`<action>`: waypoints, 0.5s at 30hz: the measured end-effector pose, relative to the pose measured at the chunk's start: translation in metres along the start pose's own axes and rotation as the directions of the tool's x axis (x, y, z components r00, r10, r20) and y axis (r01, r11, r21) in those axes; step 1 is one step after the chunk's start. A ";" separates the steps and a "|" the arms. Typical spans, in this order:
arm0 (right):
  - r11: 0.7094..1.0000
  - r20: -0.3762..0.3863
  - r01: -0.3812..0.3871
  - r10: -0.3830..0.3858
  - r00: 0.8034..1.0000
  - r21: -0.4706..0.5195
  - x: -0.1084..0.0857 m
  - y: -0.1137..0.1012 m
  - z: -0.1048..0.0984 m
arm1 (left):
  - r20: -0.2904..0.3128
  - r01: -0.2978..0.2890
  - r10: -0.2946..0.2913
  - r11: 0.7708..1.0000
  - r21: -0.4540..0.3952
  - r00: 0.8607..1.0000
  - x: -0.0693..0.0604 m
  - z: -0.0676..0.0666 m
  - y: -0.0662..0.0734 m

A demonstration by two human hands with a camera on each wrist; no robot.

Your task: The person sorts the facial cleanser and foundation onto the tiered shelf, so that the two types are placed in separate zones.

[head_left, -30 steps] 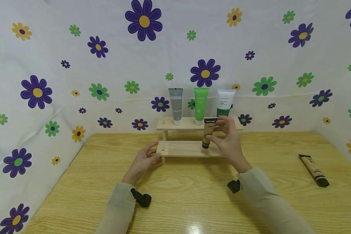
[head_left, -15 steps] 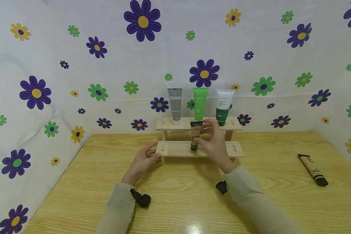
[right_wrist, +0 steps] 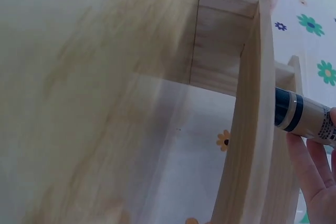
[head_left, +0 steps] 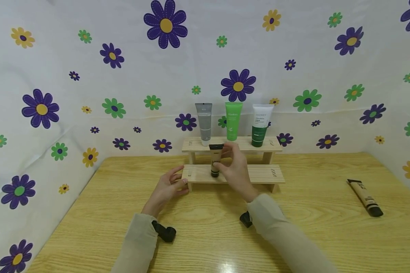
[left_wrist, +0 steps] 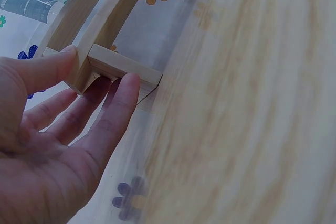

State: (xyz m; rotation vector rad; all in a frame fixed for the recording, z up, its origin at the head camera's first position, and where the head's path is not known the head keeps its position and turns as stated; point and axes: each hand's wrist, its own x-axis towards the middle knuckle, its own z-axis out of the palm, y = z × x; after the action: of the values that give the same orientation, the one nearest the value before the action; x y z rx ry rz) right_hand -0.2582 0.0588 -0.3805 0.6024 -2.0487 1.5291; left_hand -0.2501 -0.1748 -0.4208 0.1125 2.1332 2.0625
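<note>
A two-tier wooden shelf stand (head_left: 263,173) rises at the middle of the table. My left hand (head_left: 166,189) grips the left end of its lower tier, with the thumb on the board and the fingers (left_wrist: 126,95) around the leg. Over that tier's left part, my right hand (head_left: 237,170) pinches a beige squeeze tube (head_left: 216,154) between thumb and fingers. This tube is upright, its black cap (right_wrist: 287,109) down; whether the cap touches the board I cannot tell. Along the upper tier stand a grey tube (head_left: 204,119), a green tube (head_left: 233,119) and a white-and-green tube (head_left: 260,123).
Another beige tube (head_left: 365,198) with a black cap lies flat on the wooden table (head_left: 205,231) at the right. Behind the stand hangs a white cloth (head_left: 130,76) printed with flowers.
My right hand has carried the beige tube leftward along the lower tier and slightly down, uncovering the white-and-green tube. The left hand keeps its grip at the stand's left end.
</note>
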 end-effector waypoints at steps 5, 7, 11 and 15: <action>1.000 0.014 0.007 -0.007 1.000 0.001 -0.001 0.000 0.005 | 0.005 0.002 -0.002 1.000 -0.001 1.000 -0.001 0.000 0.000; 1.000 0.028 0.000 0.000 1.000 0.011 -0.001 0.000 0.006 | 0.007 0.002 -0.001 1.000 -0.006 1.000 -0.001 -0.001 0.000; 0.999 0.062 -0.010 0.008 0.998 0.033 -0.002 0.001 0.005 | 0.006 0.000 0.000 1.000 -0.005 1.000 0.000 -0.001 0.000; 0.997 0.106 -0.052 0.046 0.993 0.061 -0.003 0.002 -0.001 | 0.006 0.004 -0.004 1.000 0.000 1.000 0.000 -0.001 0.000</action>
State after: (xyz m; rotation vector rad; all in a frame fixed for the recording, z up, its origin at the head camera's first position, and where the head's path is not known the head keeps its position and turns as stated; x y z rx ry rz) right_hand -0.2572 0.0601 -0.3835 0.6748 -2.1134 1.6282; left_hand -0.2499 -0.1757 -0.4205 0.1134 2.1280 2.0574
